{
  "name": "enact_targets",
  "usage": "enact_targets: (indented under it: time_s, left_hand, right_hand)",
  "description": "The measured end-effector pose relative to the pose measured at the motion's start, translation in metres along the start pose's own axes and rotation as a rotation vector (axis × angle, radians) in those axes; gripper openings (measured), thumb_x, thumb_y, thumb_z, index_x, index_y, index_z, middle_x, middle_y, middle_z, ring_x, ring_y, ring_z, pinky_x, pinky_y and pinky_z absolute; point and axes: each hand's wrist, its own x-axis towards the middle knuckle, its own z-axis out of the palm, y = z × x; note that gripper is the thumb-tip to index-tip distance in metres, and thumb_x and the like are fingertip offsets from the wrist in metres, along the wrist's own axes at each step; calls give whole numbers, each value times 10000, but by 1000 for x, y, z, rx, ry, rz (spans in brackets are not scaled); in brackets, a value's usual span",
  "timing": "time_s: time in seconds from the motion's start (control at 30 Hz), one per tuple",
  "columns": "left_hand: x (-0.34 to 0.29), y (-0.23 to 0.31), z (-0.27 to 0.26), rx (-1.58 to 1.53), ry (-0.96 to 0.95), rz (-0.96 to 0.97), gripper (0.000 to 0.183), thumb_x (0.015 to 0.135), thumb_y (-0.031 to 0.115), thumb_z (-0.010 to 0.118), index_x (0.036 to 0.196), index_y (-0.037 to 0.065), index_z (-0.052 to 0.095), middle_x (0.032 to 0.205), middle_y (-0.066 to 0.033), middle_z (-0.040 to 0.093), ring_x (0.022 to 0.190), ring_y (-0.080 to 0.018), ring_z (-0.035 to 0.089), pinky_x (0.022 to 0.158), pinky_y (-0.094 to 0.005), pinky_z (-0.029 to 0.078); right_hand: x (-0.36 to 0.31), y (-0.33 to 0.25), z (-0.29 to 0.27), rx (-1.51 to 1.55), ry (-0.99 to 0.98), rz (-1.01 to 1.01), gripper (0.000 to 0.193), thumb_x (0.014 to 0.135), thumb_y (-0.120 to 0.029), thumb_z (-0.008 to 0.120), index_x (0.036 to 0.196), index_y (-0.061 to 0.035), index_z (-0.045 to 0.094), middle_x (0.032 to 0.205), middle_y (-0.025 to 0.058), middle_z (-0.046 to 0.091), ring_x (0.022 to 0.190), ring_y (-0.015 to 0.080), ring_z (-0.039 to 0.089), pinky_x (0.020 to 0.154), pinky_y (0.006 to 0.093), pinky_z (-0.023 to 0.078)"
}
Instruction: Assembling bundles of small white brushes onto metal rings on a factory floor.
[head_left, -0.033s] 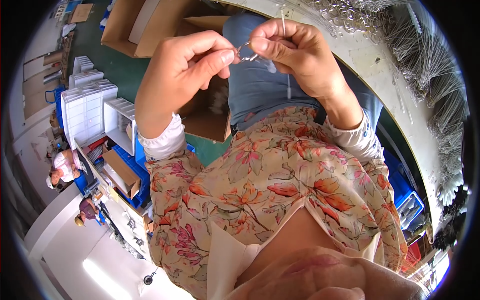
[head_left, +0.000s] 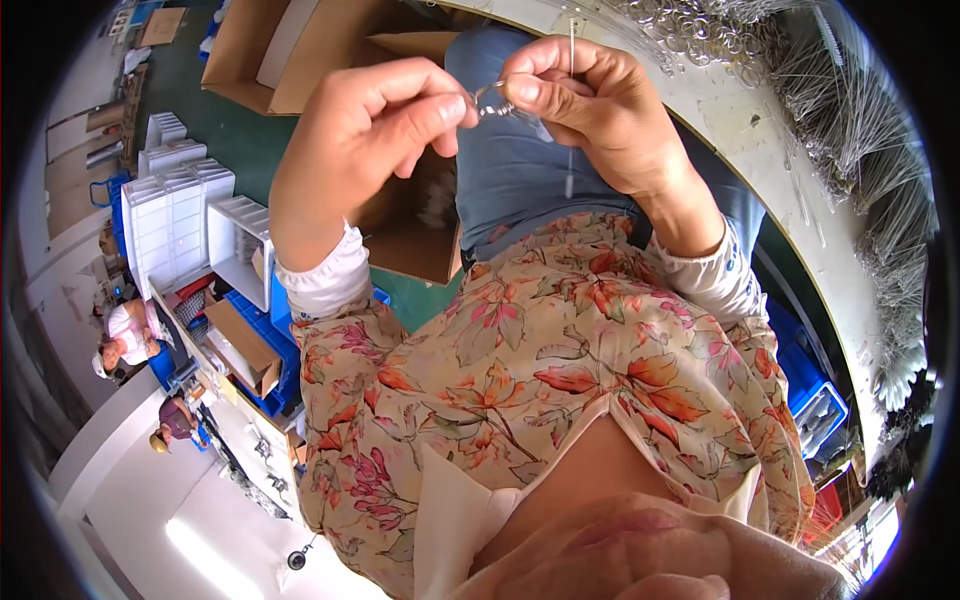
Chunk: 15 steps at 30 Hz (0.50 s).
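Over my lap, my left hand [head_left: 365,150] pinches one side of a small metal split ring [head_left: 490,98] between thumb and forefinger. My right hand [head_left: 605,110] grips the ring's other side with thumb and forefinger. A thin wire brush [head_left: 571,180] passes through the curled fingers of that hand, its pale tip hanging below them. Small shiny pieces and pale bristly ends sit at the ring's lower side, partly hidden by my right fingers; I cannot tell exactly how they are attached.
A pale worktable [head_left: 740,130] curves along the right, bearing a pile of metal rings [head_left: 690,30] and heaps of thin wire brushes [head_left: 850,130]. Cardboard boxes [head_left: 420,245] stand beyond and beside my lap. White crates [head_left: 175,220] are stacked at left; two people work farther off.
The wire brush in my right hand has swung slightly, its lower tip shifting left. Both hands have barely moved and keep their hold on the ring.
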Motion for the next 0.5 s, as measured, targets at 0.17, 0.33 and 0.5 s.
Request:
enact_targets:
  time_s: [0.17, 0.33, 0.5]
  left_hand:
    - [12, -20, 5, -176, 25, 87, 116, 875, 116, 577, 888, 18, 637, 670, -2, 589, 476, -20, 409, 434, -163, 316]
    - [6, -22, 15, -171, 220, 198, 103, 869, 103, 588, 912, 22, 636, 689, 10, 592, 495, -9, 405, 434, -155, 313]
    - [11, -34, 24, -99, 387, 376, 79, 864, 68, 594, 916, 12, 617, 835, -11, 574, 547, -14, 421, 458, -164, 330]
  right_hand:
    - [0, 15, 4, 143, -10, -59, 111, 823, -153, 671, 900, -73, 662, 630, -80, 546, 509, -11, 334, 444, 165, 237]
    - [1, 19, 3, 144, -36, -64, 104, 827, -142, 665, 898, -66, 662, 588, -103, 464, 518, -15, 338, 458, 160, 250]
    - [0, 13, 10, -53, 38, -102, 147, 839, -173, 654, 913, -46, 654, 609, -89, 481, 527, -2, 362, 468, 162, 276]
